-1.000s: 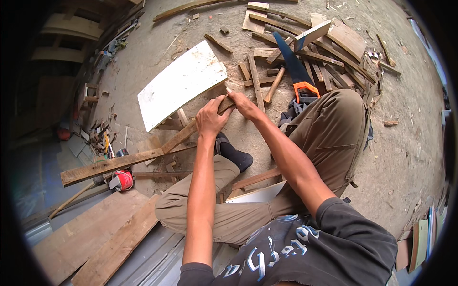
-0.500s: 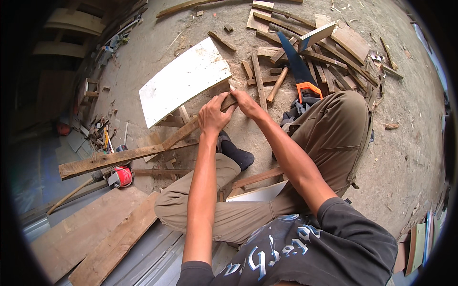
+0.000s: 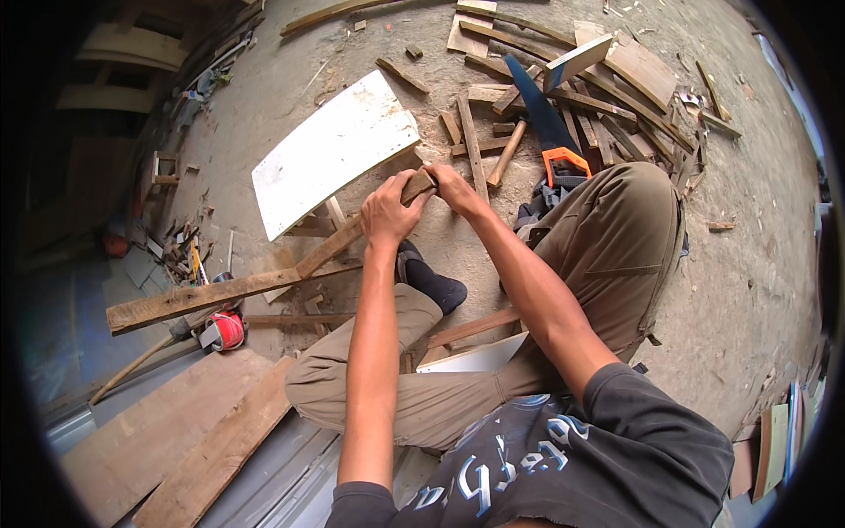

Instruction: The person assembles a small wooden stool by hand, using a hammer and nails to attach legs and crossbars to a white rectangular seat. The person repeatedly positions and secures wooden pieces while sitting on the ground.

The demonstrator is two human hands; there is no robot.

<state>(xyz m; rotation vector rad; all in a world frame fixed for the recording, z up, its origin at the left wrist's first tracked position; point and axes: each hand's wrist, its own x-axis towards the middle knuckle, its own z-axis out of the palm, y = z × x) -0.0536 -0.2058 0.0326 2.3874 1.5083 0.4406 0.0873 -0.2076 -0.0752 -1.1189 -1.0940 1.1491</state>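
My left hand [image 3: 393,213] is closed round a wooden strip [image 3: 330,250] close to its upper end. At that end, the fingers of my right hand [image 3: 453,188] grip the strip too, partly hidden behind it. The strip slopes down to the left and meets a second, rougher wooden strip [image 3: 198,297] at an angle; I cannot tell how the two are joined. Just beyond my hands lies a white board [image 3: 334,151], raised on wooden pieces.
To the right, a handsaw [image 3: 539,107] with an orange handle and a hammer [image 3: 508,154] rest by a heap of wood scraps [image 3: 607,104]. A red tape measure [image 3: 229,329] sits at the left, above wide planks [image 3: 216,440]. My socked foot [image 3: 436,283] is below my hands.
My right hand's fingers have shifted at the strip's end; the thumb that pointed up has come down. The view has moved slightly. My left hand keeps its hold.
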